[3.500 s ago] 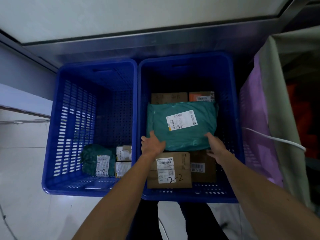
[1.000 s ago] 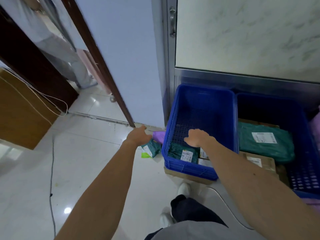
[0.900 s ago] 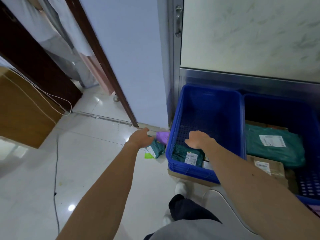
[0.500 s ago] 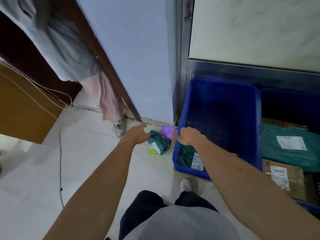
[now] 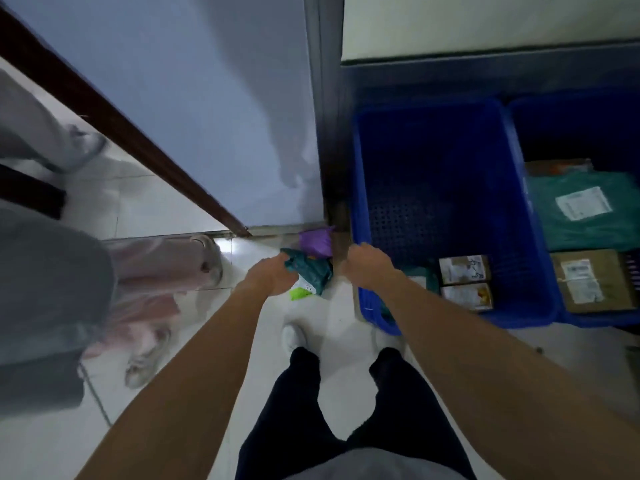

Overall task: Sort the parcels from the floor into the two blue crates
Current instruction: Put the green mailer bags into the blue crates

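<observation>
A small dark green parcel [image 5: 311, 270] with a white label lies on the floor by the wall corner, and a purple parcel [image 5: 316, 240] lies just behind it. My left hand [image 5: 272, 277] is down on the green parcel, fingers curled around its left edge. My right hand [image 5: 367, 265] hovers loosely closed and empty between that parcel and the left blue crate [image 5: 360, 209]. That crate holds two small boxes [image 5: 464, 282]. The right blue crate [image 5: 512, 112] holds a large green bag [image 5: 585, 209] and a cardboard box [image 5: 588, 282].
Another person [image 5: 52, 306] in a grey top and pink trousers stands close at the left, their shoe [image 5: 145, 362] near my arm. A brown door frame [image 5: 138, 140] and a pale wall [image 5: 225, 98] rise behind the parcels. My own legs [image 5: 311, 410] are below.
I have turned from the right crate to the floor beside the left crate. My left hand has dropped onto the green parcel. The other person has stepped in close at the left.
</observation>
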Tool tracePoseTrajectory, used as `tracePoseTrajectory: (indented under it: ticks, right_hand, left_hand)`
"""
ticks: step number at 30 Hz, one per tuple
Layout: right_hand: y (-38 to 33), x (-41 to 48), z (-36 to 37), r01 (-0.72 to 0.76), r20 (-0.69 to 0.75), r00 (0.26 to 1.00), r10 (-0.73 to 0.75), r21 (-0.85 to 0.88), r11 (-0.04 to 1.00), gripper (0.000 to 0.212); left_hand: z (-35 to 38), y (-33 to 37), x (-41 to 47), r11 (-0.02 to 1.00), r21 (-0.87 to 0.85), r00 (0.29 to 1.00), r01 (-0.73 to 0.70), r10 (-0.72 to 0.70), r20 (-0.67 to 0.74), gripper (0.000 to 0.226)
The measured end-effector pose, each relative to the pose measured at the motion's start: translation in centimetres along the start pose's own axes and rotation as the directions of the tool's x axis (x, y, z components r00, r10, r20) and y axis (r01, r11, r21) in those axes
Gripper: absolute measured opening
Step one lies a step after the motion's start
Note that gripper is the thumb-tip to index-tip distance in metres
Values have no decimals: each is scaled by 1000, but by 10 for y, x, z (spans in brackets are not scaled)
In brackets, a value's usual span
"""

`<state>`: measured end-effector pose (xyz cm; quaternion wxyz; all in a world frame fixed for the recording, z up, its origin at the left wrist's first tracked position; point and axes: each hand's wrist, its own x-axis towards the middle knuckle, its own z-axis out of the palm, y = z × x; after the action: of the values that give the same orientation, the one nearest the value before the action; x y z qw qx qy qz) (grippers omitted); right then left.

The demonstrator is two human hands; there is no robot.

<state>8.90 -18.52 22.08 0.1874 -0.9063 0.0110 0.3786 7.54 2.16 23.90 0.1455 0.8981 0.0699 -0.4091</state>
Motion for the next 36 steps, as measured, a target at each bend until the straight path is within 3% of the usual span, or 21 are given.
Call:
tracePoseTrajectory:
  ticks: [3, 12, 22, 26, 29, 32, 36]
  right_hand:
    - [-18, 32, 21, -35, -57, 998, 40, 77, 996, 17]
    - [-29, 157, 141, -108, 95, 990, 100, 91, 990, 26]
    - [34, 314, 303, -409, 252, 897, 362, 168, 897, 44]
    - [53, 368, 351, -514, 312, 850, 425, 307, 801, 45]
    - [69, 416, 383, -576, 334, 817, 470, 485, 657, 60]
    - [84, 454, 401, -588, 330, 802, 499, 586, 558, 67]
    - [93, 480, 408, -575, 365, 786, 500, 729, 372, 70]
  left_hand:
    - [3, -29, 39, 1000, -3, 999, 26, -26, 42, 59]
    - [67, -108, 176, 987, -139, 994, 77, -65, 90, 58]
    - [188, -188, 356, 960, -243, 987, 142, -120, 104, 54]
    - [232, -202, 420, 968, -222, 991, 114, -96, 92, 60]
    - [257, -209, 465, 958, -276, 996, 72, -57, 64, 68]
    - [275, -217, 503, 940, -328, 995, 95, -93, 21, 86]
    - [287, -214, 531, 893, -433, 989, 122, -144, -20, 87]
